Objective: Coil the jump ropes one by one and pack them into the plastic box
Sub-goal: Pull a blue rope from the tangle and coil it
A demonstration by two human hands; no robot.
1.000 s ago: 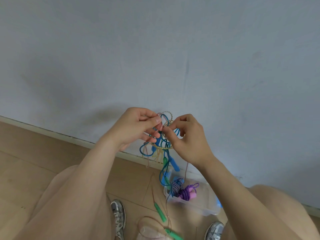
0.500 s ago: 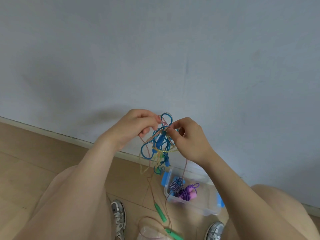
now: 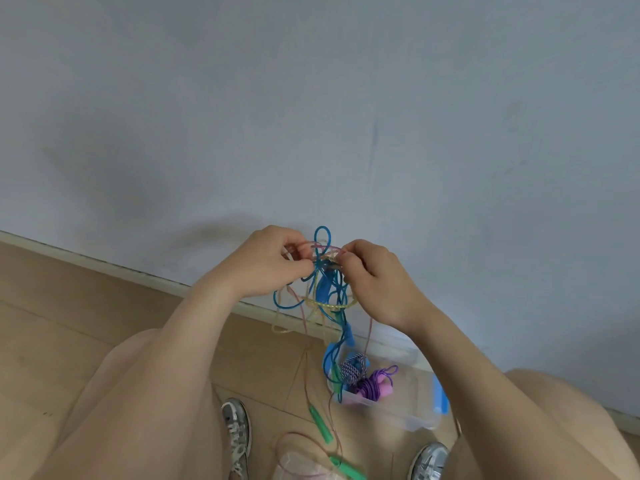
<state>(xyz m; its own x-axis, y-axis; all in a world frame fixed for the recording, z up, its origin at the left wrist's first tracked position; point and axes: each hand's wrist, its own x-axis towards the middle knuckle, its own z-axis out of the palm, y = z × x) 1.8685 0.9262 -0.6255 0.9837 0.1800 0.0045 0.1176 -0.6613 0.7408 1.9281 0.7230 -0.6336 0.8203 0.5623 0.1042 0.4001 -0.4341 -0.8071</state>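
A tangle of jump ropes (image 3: 325, 292) hangs in front of the wall, with blue, yellow and pale pink cords looped together. My left hand (image 3: 270, 265) pinches cords on the tangle's left side. My right hand (image 3: 374, 275) pinches cords on its right side. A blue handle (image 3: 349, 333) dangles below. On the floor underneath stands the clear plastic box (image 3: 412, 415) with blue clips; it holds a striped coiled rope (image 3: 351, 370) and a purple coiled rope (image 3: 375, 384). A thin cord runs down to two green handles (image 3: 322, 424) on the floor.
A grey-blue wall (image 3: 311, 116) fills the upper view, meeting a wooden floor (image 3: 52, 323) at a pale skirting. My knees and two grey sneakers (image 3: 237, 434) frame the box. A clear lid or bag (image 3: 298, 465) lies at the bottom edge.
Both hands have shifted their pinch on the tangle; a blue loop now sticks up between them and the hanging handle has swung lower.
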